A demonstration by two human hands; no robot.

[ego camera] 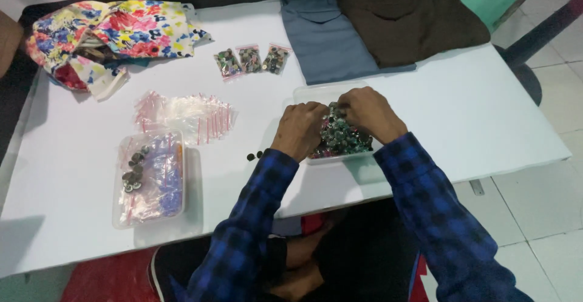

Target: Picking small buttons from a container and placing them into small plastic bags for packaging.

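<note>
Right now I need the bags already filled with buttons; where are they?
In the head view, the three small filled bags lie in a row at the table's far middle, between the floral cloth on the left and the folded grey garment on the right.

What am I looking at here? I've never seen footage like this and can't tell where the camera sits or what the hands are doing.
The camera is worn on a person's head and looks down, so the blue checked sleeves are that person's own arms. Both hands, the left hand and the right hand, reach into a clear tray of small round buttons on a white table. Whether either hand grips anything is hidden. Nearby lie three small filled bags, a heap of empty zip bags, a second clear tub holding bags and a few buttons, floral cloth, and folded grey and brown garments.
</note>
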